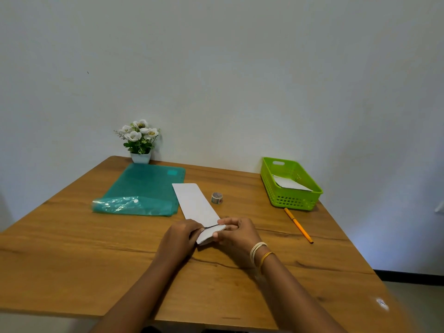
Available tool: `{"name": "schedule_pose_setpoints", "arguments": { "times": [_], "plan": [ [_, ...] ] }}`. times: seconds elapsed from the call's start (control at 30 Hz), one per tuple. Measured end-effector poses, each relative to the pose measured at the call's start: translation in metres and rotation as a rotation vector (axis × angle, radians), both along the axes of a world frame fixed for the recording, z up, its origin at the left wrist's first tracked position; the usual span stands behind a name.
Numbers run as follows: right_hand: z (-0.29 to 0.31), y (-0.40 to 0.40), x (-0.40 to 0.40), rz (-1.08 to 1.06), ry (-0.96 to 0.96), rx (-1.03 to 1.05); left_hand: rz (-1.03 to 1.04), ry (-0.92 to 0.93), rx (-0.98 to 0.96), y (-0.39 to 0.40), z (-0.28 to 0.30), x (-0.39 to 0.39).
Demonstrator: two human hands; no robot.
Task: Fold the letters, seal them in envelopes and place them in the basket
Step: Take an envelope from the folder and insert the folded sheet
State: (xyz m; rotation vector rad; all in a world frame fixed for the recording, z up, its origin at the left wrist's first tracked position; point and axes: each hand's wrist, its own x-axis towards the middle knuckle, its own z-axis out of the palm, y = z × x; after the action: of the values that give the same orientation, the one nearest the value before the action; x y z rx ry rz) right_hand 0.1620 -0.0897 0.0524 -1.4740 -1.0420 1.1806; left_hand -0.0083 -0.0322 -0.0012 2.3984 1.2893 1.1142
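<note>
1. Hands front and centre in the head view: both work the near end of a long white envelope (195,205) lying flat on the wooden table (72,248).
2. Left hand (179,239) sits at the envelope's near-left corner, fingers curled in and pinching the paper edge.
3. Right hand (236,233) is on the near-right side, thumb on top and fingers curled round a folded letter (211,234), whose near end lifts off the table at the envelope's mouth.
4. How far the letter is inside the envelope cannot be told; the hands cover that part.
5. Bangles (258,253) ring the right wrist, just behind the envelope's near end.
6. Tape roll (217,197) stands just right of the envelope, apart from it.
7. Green basket (271,186) sits well to the right of the envelope by the wall, white paper (289,184) already inside.
8. Orange pen (298,225) lies on the table right of the envelope, near the basket's front.
9. Teal folder (141,188) lies left of the envelope, its right edge touching or just under the envelope's far corner.
10. Flower pot (140,143) stands beyond the folder, far left of the envelope, against the wall.
</note>
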Motion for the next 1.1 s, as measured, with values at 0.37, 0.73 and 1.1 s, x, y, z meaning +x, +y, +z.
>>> {"name": "schedule_pose_setpoints", "arguments": {
  "times": [0.37,0.73,1.1],
  "plan": [
    [-0.021,0.020,-0.011,-0.204,-1.239,0.380,-0.024,-0.022,0.032,-0.001,0.001,0.001],
    [-0.035,0.042,-0.003,-0.155,-1.164,0.319,0.060,0.038,0.035,0.000,0.001,0.003],
    [-0.027,0.085,0.010,-0.118,-0.930,0.228,0.138,0.095,-0.046,0.005,-0.002,0.005]
  ]
}}
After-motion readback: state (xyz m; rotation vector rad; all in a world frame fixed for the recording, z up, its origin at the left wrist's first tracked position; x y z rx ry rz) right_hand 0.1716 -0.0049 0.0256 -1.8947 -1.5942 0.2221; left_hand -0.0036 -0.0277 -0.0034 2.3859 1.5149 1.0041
